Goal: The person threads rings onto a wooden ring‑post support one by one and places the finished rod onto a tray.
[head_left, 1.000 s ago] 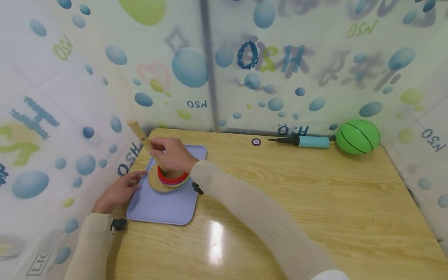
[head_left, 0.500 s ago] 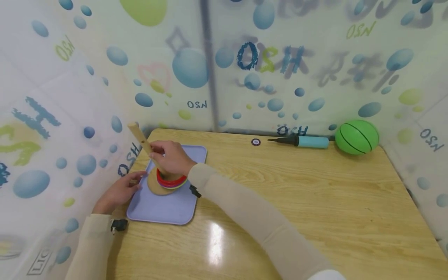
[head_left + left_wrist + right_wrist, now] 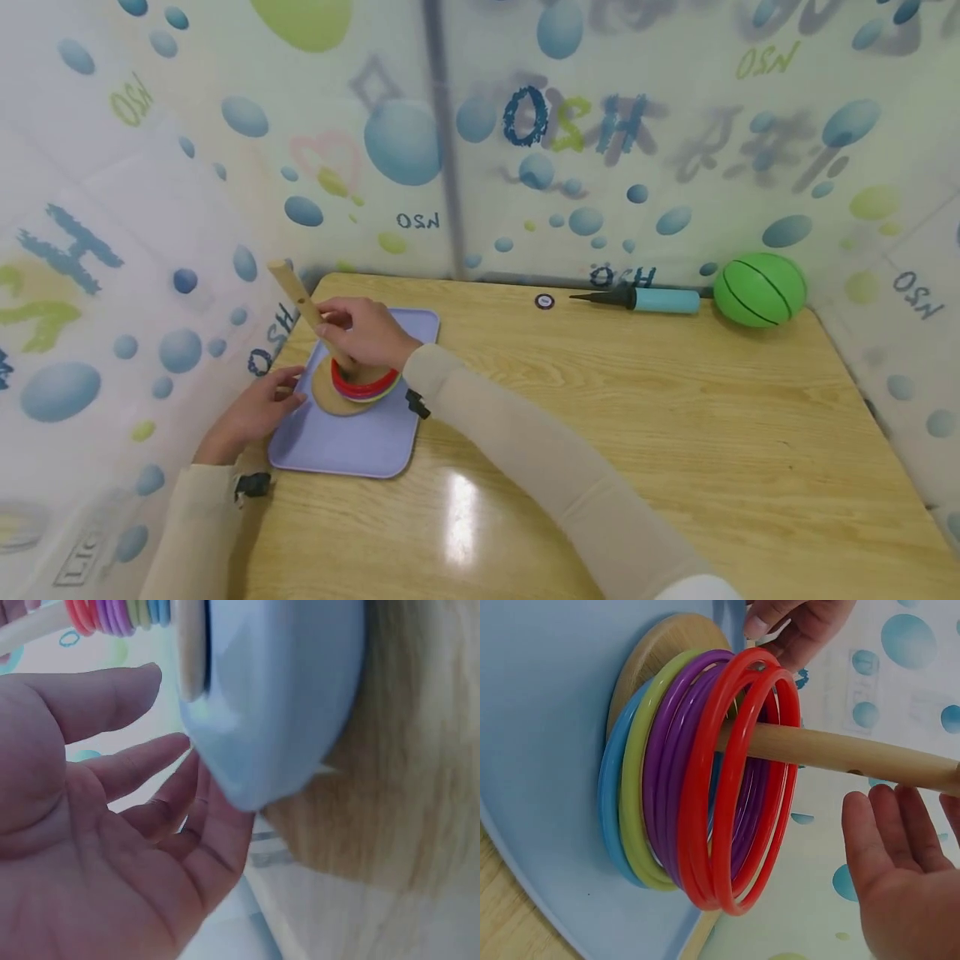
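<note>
Fingers and thumb of my right hand (image 3: 367,332) grip the wooden post (image 3: 294,287) partway up. Its round wooden base (image 3: 327,402) sits on a lilac tray (image 3: 341,446). Stacked around the post near the base are plastic rings: blue (image 3: 609,796), yellow-green (image 3: 633,776), purple (image 3: 657,769) and, uppermost, red (image 3: 697,825). The red ones lie a little uneven. My left hand (image 3: 255,410) is at the tray's left edge; in the left wrist view its fingertips (image 3: 174,742) touch the rim while the thumb stands apart.
A wooden table (image 3: 600,433) carries the tray at its left, close to a patterned curtain (image 3: 330,108). Along the back edge lie a small dark round disc (image 3: 544,302), a blue hand pump (image 3: 663,300) with a black nozzle, and a green ball (image 3: 760,290).
The ring stand has shifted slightly toward the near side of the tray, with my right hand on its post. My left hand stays at the tray edge.
</note>
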Action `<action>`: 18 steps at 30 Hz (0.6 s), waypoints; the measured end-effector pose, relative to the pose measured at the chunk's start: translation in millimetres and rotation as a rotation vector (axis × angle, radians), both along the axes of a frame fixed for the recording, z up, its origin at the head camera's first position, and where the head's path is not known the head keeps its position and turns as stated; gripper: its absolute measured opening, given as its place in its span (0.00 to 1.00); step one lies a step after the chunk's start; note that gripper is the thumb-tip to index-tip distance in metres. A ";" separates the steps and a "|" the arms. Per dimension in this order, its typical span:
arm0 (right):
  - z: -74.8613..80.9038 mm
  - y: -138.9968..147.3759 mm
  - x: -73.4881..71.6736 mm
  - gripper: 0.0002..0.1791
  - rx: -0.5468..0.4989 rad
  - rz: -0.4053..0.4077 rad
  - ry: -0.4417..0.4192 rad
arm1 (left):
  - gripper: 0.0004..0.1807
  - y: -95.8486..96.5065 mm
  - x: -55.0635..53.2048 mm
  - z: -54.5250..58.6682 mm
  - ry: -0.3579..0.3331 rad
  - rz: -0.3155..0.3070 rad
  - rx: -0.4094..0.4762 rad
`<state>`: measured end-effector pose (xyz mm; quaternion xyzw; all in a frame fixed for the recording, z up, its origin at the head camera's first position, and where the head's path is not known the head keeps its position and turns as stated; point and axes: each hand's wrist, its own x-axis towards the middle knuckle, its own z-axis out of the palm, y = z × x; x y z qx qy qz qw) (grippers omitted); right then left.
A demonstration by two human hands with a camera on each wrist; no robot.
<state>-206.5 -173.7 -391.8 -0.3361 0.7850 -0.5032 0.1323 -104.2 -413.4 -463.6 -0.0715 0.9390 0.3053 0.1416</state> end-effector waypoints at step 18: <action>12.8 121.3 24.3 0.25 0.052 0.018 0.398 | 0.29 120.7 35.3 57.9 0.397 -0.177 -0.198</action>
